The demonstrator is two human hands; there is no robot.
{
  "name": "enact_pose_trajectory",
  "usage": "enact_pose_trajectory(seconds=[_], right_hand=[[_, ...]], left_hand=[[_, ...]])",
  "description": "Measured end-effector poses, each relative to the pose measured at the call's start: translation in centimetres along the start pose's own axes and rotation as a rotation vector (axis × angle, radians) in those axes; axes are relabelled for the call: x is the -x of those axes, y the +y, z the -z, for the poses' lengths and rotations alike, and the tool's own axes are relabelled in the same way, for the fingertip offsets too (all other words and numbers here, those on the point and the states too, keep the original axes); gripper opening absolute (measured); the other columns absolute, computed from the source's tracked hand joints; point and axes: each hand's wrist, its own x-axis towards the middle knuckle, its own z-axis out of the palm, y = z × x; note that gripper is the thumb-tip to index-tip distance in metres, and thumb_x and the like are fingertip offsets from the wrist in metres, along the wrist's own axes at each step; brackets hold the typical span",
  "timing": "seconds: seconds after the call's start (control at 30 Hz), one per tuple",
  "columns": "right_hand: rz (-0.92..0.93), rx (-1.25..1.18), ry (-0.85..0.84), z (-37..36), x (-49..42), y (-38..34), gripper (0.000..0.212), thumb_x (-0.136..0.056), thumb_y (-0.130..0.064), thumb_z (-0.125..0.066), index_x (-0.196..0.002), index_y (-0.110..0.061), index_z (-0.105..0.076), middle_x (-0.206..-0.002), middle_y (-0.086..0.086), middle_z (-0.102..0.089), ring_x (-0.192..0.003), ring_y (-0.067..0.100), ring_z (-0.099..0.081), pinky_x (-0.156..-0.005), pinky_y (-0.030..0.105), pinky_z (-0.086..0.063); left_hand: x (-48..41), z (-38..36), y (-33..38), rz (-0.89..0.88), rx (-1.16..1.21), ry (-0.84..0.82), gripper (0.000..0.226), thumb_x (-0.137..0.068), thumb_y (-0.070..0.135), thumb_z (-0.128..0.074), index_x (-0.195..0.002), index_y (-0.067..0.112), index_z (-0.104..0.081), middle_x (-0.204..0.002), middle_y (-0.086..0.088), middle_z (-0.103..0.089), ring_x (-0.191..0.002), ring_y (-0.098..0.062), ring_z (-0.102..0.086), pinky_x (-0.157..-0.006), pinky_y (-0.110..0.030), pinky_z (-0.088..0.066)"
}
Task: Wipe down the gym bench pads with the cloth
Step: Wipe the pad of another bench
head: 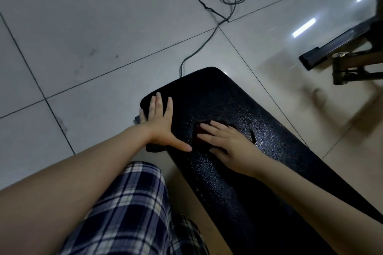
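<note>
A long black textured bench pad runs from the centre to the lower right. My left hand lies flat on the pad's near left edge, fingers straight and spread, thumb pointing right. My right hand presses flat on a dark reddish cloth on the pad's middle. Most of the cloth is hidden under the fingers; its dark edges blend with the pad.
Pale tiled floor surrounds the bench. A dark cable coils at the top and runs down to the pad's far end. A black metal frame with a bolted joint stands at the right. My plaid shorts fill the bottom.
</note>
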Motion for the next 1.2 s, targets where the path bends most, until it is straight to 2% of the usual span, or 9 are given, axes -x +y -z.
enact_pose_trajectory(seconds=[0.1, 0.33, 0.5, 0.67, 0.8, 0.93, 1.03, 1.1, 1.2], right_hand=[[-0.066, 0.009, 0.084, 0.6, -5.9, 0.7, 0.046, -0.096, -0.022, -0.050, -0.142, -0.027, -0.044, -0.155, -0.005, -0.029, -0.145, 0.021, -0.019, -0.115, 0.038, -0.013], [-0.229, 0.106, 0.118, 2.1, -20.3, 2.3, 0.045, -0.100, -0.027, -0.038, -0.145, -0.028, -0.037, -0.157, -0.003, -0.024, -0.146, 0.021, -0.015, -0.117, 0.039, -0.010], [-0.174, 0.070, 0.089, 1.5, -17.5, 1.1, 0.050, -0.099, -0.025, -0.042, -0.148, -0.026, -0.032, -0.159, 0.000, -0.019, -0.147, 0.023, -0.012, -0.119, 0.041, -0.011], [0.009, 0.047, 0.014, -0.3, -6.7, -1.1, 0.051, -0.096, -0.023, -0.050, -0.145, -0.025, -0.038, -0.157, 0.001, -0.025, -0.146, 0.024, -0.017, -0.117, 0.040, -0.014], [0.086, 0.026, -0.054, -0.9, 0.1, -2.2, 0.053, -0.092, -0.033, -0.042, -0.144, -0.030, -0.038, -0.156, -0.007, -0.026, -0.146, 0.020, -0.017, -0.116, 0.040, -0.012], [0.020, 0.046, 0.024, -1.1, -3.0, -2.8, 0.048, -0.097, -0.025, -0.047, -0.144, -0.030, -0.040, -0.156, -0.008, -0.027, -0.146, 0.017, -0.015, -0.115, 0.032, -0.004], [-0.053, 0.100, 0.122, -1.7, -8.9, -3.4, 0.048, -0.098, -0.025, -0.044, -0.145, -0.031, -0.037, -0.156, -0.008, -0.025, -0.146, 0.016, -0.014, -0.117, 0.035, -0.006], [-0.113, 0.108, 0.143, -2.0, -13.3, -4.0, 0.047, -0.098, -0.027, -0.041, -0.145, -0.032, -0.037, -0.157, -0.008, -0.024, -0.146, 0.016, -0.014, -0.117, 0.037, -0.007], [-0.181, 0.090, 0.141, -1.9, -18.6, -4.9, 0.045, -0.098, -0.027, -0.036, -0.143, -0.032, -0.040, -0.157, -0.007, -0.025, -0.146, 0.018, -0.014, -0.118, 0.039, -0.007]], left_hand=[[-0.4, -0.5, -0.2, -0.012, -0.007, 0.002, 0.162, -0.043, 0.083, -0.072, -0.141, 0.021, 0.041, -0.142, -0.011, 0.054, -0.131, -0.027, 0.049, -0.110, -0.057, 0.022], [-1.2, -0.5, -0.7, -0.020, -0.010, -0.017, 0.155, -0.052, 0.080, -0.072, -0.140, 0.023, 0.042, -0.141, -0.005, 0.055, -0.129, -0.025, 0.051, -0.109, -0.056, 0.023], [-0.5, -0.4, -0.4, -0.019, 0.019, 0.017, 0.153, -0.053, 0.077, -0.074, -0.144, 0.023, 0.037, -0.146, -0.004, 0.050, -0.133, -0.024, 0.047, -0.111, -0.055, 0.022], [0.2, 0.0, -1.0, -0.040, 0.045, 0.041, 0.160, -0.046, 0.074, -0.078, -0.146, 0.017, 0.033, -0.149, -0.008, 0.046, -0.137, -0.023, 0.042, -0.115, -0.053, 0.017], [0.8, -0.7, -2.3, -0.012, -0.005, 0.074, 0.162, -0.045, 0.078, -0.076, -0.146, 0.012, 0.033, -0.149, -0.012, 0.045, -0.139, -0.025, 0.039, -0.116, -0.049, 0.016], [0.6, -1.3, -2.2, -0.014, 0.051, 0.087, 0.159, -0.052, 0.075, -0.076, -0.143, 0.007, 0.036, -0.145, -0.014, 0.049, -0.137, -0.028, 0.041, -0.120, -0.053, 0.004], [1.0, -1.3, -2.1, 0.027, 0.053, 0.098, 0.158, -0.055, 0.074, -0.075, -0.143, 0.004, 0.035, -0.145, -0.016, 0.048, -0.137, -0.029, 0.041, -0.120, -0.047, 0.009], [1.4, -1.6, -1.9, 0.115, 0.056, 0.106, 0.159, -0.054, 0.076, -0.075, -0.143, 0.002, 0.034, -0.147, -0.019, 0.046, -0.138, -0.030, 0.041, -0.120, -0.044, 0.013], [1.9, -1.6, -1.1, 0.310, 0.044, 0.057, 0.163, -0.048, 0.084, -0.071, -0.145, 0.002, 0.031, -0.149, -0.021, 0.042, -0.139, -0.033, 0.039, -0.117, -0.054, 0.015]])
